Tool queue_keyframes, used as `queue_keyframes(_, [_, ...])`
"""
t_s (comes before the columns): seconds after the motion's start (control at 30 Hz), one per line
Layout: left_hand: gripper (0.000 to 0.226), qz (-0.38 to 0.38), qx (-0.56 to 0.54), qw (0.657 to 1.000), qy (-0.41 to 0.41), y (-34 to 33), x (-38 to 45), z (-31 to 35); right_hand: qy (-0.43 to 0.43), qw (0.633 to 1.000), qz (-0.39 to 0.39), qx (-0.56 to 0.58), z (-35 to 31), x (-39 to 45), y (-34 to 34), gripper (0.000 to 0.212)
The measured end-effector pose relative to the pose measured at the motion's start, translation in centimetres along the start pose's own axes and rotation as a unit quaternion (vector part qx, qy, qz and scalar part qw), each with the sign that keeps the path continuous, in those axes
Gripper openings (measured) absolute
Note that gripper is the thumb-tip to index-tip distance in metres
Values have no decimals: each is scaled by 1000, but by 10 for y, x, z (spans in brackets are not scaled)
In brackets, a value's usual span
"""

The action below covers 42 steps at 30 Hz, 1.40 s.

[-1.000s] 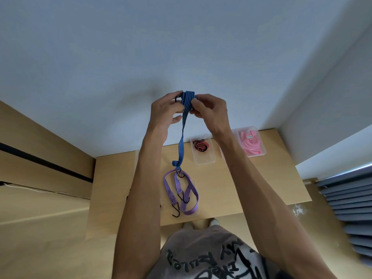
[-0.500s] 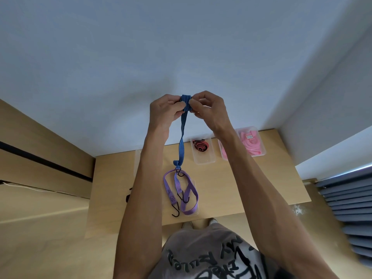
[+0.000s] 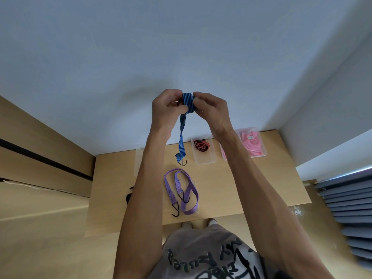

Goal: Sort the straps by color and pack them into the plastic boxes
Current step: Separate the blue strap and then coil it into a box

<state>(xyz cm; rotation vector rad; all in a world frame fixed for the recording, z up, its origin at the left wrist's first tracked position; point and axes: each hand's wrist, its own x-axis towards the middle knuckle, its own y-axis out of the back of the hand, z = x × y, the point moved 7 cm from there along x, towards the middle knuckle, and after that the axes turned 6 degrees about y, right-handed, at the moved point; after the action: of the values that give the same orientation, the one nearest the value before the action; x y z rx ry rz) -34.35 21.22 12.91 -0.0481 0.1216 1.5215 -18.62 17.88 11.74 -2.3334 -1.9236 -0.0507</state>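
Up in front of the wall, well above the desk (image 3: 231, 188), both hands are clamped on the blue strap (image 3: 188, 102): the left hand (image 3: 167, 109) pinches one side of a small wound bundle and the right hand (image 3: 211, 111) pinches the other, fingers curled tight round it. A second ago a longer tail hung from that grip, its hook dangling right down by the purple strap (image 3: 181, 190); now the tail is shorter, the black hook (image 3: 182, 162) has risen clear of the purple one, and the bundle between the fingers looks thicker. So the strap is being rolled up turn by turn, and I'd judge it about half wound, not yet ready to pack. Below the grip and nearer the person, the purple strap lies loose and unrolled over what seems to be a clear box, though I can't make out its walls well from here. Below and just to the right of the grip sits a clear box (image 3: 203, 160) with a coiled red strap (image 3: 201, 147) inside, and further right a box (image 3: 259, 154) of pink straps (image 3: 251, 143), partly hidden behind the right forearm. The remaining tail needs winding in before the roll goes down to a box of its own; the hook may snag as it comes up.
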Motion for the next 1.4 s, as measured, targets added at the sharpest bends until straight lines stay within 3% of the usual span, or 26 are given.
queue_keyframes(0.2, [50,-3,-1,1000,-26,-2,-6,-3,15,997,26,-76,-2,8,5,37])
queue_keyframes(0.33, [29,-23,73,997,28,1,-2,-8,25,996,55,-70,-2,7,4,36])
queue_keyframes(0.47, [29,-53,5,989,135,2,-4,-17,23,997,49,-58,5,0,3,37])
queue_keyframes(0.53, [26,-39,4,989,145,5,-3,-17,20,998,33,-50,8,-2,0,38])
queue_keyframes(0.67, [12,-7,12,993,117,7,0,-11,31,999,20,-26,5,-1,-2,30])
queue_keyframes(0.83, [22,-4,20,999,43,5,0,-2,43,999,31,-10,-6,3,-1,11])
queue_keyframes(1.0, [38,-31,15,999,-39,0,-4,10,33,999,-9,-8,-7,6,-6,25])
queue_keyframes(1.13, [39,-26,23,998,-50,-1,-5,14,51,999,-4,3,-14,6,-7,31])
queue_keyframes(1.2, [36,-9,23,1000,-18,0,-3,10,69,998,13,-5,-19,7,-5,33])
queue_keyframes(1.33, [34,-49,-40,988,144,-3,-3,-5,59,998,20,-19,-16,6,-6,46])
queue_keyframes(1.4, [32,-57,-23,986,155,-3,-2,-5,51,999,3,-19,-13,4,-8,51])
